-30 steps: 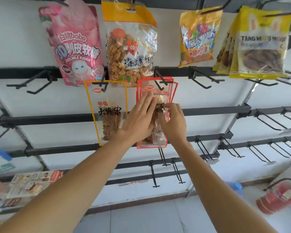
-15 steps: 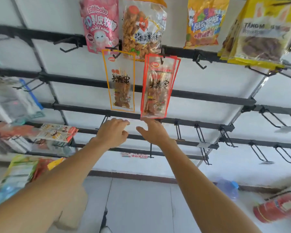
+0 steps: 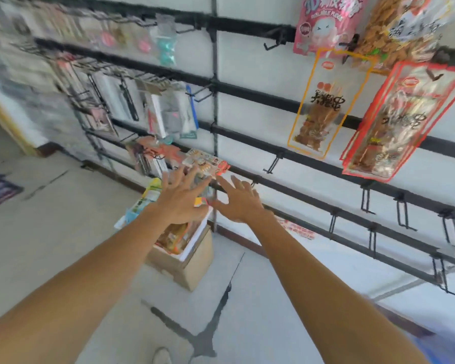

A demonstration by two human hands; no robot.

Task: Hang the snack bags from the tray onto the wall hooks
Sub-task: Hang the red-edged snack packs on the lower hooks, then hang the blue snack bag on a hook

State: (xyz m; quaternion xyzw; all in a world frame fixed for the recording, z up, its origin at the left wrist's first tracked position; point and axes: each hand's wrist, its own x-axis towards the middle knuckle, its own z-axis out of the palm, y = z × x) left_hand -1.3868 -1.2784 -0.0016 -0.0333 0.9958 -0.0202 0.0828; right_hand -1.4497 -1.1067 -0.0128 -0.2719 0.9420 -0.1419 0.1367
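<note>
Likely fetch step: left hand (image 3: pixel 181 199) and right hand (image 3: pixel 239 204) hover over tray (image 3: pixel 196 237), fingers spread, empty. Next: pinch one bag (image 3: pixel 172 235) by its top, carry to free hook (image 3: pixel 272 164).

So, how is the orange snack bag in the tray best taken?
Probably from above: the orange snack bag lies flat in the tray, whose wall blocks the sides. Pinch its exposed near edge; the left hand hides the rest.

Left forearm (image 3: pixel 90 274) and right forearm (image 3: pixel 315 282) are both bare all the way down, left hand (image 3: pixel 180 203) and right hand (image 3: pixel 241 204) bare too. Pale rounded shoe toe (image 3: pixel 162 356) at the bottom, kinda blurry.
</note>
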